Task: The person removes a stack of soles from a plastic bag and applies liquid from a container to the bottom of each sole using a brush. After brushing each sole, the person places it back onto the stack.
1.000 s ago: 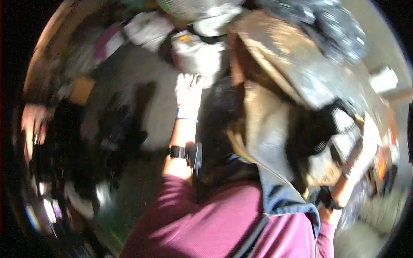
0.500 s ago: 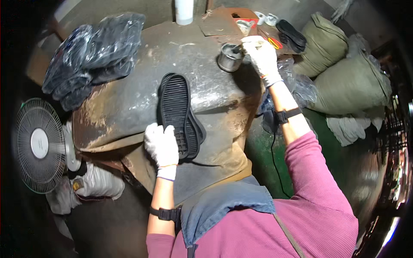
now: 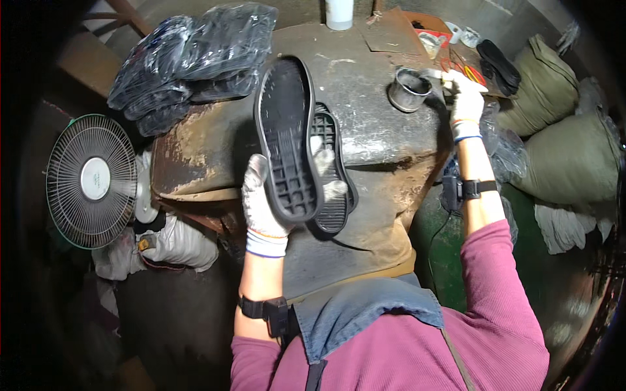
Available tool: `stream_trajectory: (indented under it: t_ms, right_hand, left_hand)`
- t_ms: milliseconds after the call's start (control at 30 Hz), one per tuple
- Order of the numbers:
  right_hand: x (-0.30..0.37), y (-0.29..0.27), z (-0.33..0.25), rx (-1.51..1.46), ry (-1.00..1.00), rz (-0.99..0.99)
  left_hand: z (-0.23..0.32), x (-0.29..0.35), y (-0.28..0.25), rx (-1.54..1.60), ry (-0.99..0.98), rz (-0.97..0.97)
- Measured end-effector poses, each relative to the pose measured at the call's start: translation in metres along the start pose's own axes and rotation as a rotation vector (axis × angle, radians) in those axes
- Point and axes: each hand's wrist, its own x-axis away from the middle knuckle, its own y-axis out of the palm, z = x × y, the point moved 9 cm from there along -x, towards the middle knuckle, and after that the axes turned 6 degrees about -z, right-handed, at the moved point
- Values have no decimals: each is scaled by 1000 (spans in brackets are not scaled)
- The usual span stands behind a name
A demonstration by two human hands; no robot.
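Note:
My left hand [image 3: 264,199], in a white knit glove, is closed around a black shoe sole [image 3: 287,140]. The thumb lies on its near side and the fingertips wrap its right edge. The sole is raised and tilted, showing its ribbed and gridded face. Behind and below it, another black sole [image 3: 334,218] lies on the covered workbench [image 3: 372,58]. My gloved right hand [image 3: 464,98] is closed on a slim brush-like tool [image 3: 432,73], whose tip is beside the rim of a grey metal cup [image 3: 407,98]. The glove partly hides the tool.
Plastic-wrapped dark soles [image 3: 208,52] are piled at the bench's back left. A fan [image 3: 96,179] stands at left. Orange-handled scissors [image 3: 473,73], a red box [image 3: 430,26] and more black soles [image 3: 499,65] sit at the back right, beside stuffed green sacks [image 3: 567,143].
My left hand has lifted one sole off the other and tilted it up. My right hand has drawn the tool out of the cup, toward the right.

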Motion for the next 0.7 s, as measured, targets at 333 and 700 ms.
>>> stream_trajectory:
  t_ms: [333, 700]
  right_hand:
    - [81, 117, -154, -212, -188, -199]
    - [159, 170, -194, -251, -59, -554]
  left_hand:
    - [-38, -14, 10, -15, -72, 5]
    - [-53, 16, -12, 210, -242, 57]
